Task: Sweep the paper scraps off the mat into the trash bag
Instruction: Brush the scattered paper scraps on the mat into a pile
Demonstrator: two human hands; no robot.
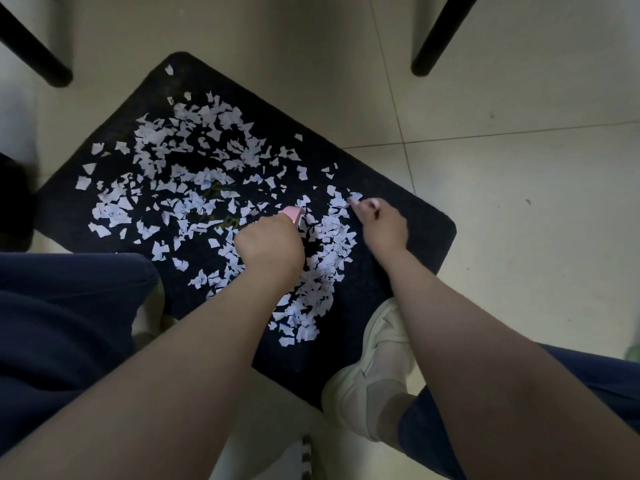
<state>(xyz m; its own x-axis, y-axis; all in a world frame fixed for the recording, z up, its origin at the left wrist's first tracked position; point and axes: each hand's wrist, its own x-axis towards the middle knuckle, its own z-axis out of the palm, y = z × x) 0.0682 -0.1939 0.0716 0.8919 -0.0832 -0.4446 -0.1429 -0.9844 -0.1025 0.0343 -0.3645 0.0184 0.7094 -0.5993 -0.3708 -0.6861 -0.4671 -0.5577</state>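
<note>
Pink obj point(293, 213) mostly hidden by L hand point(270, 244), black legs point(440, 32) cropped

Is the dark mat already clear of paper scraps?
No, white paper scraps lie scattered across most of the dark mat.

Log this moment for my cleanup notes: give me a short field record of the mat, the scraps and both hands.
mat: dark, on a tiled floor
paper scraps: white, spread over most of the mat
left hand: holds a pink tool over the scraps
right hand: fingers curled, tips at a scrap near the mat's right edge; pinch unclear
trash bag: not in view
shoe: white, on the mat's near edge
</note>
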